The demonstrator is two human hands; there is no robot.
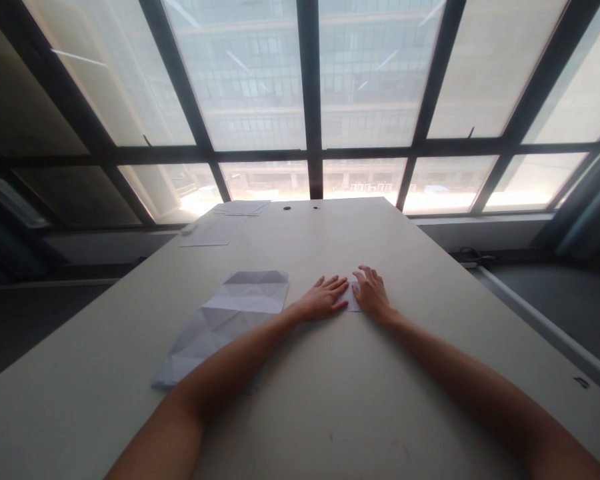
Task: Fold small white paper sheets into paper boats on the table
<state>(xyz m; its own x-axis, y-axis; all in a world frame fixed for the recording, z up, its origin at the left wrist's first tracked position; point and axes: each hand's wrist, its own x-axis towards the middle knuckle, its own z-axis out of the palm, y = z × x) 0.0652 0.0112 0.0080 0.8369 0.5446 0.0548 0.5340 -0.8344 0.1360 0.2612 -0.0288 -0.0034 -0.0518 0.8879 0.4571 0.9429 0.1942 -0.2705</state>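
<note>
A small piece of white paper (353, 301) lies on the white table between my two hands, partly covered by them. My left hand (324, 298) rests flat on its left side, fingers stretched out to the right. At the paper's right side is my right hand (371, 291), its fingers slightly bent and apart, touching or just over the edge. Beside my left forearm spreads a larger creased sheet of paper (230, 313) with many fold lines; the forearm hides its lower right part.
More white sheets (210, 232) lie at the far left of the table (430, 387), one near the far edge (245, 207). Two small dark holes (287, 208) are at the far end. Large framed windows (260, 80) stand beyond. A dark mark (581, 383) shows near the right edge.
</note>
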